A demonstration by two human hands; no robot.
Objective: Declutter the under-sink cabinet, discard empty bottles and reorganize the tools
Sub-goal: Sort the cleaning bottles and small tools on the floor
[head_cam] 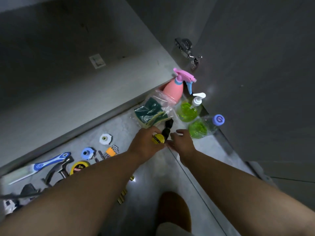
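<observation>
My left hand (144, 142) grips a small round yellow-and-black item (158, 138) with a black part (167, 127) sticking out beyond it. My right hand (183, 140) hovers just right of it, fingers curled, and I cannot tell if it touches. Behind them lie bagged green sponges (150, 113), a pink spray bottle (175, 89), a pump bottle of green liquid (189, 109) and a blue-capped bottle of green liquid (204, 126). Tools lie left: yellow tape measure (79, 166), hammer (58, 169), hex keys (110, 151), a blue-handled tool (42, 166).
A white fitting (105, 138) and a blue fitting (87, 153) sit on the cabinet floor (129, 130). The cabinet's back panel (68, 74) rises behind, and an open door with a hinge (189, 51) stands at right. Brass pieces (123, 193) lie near my left forearm.
</observation>
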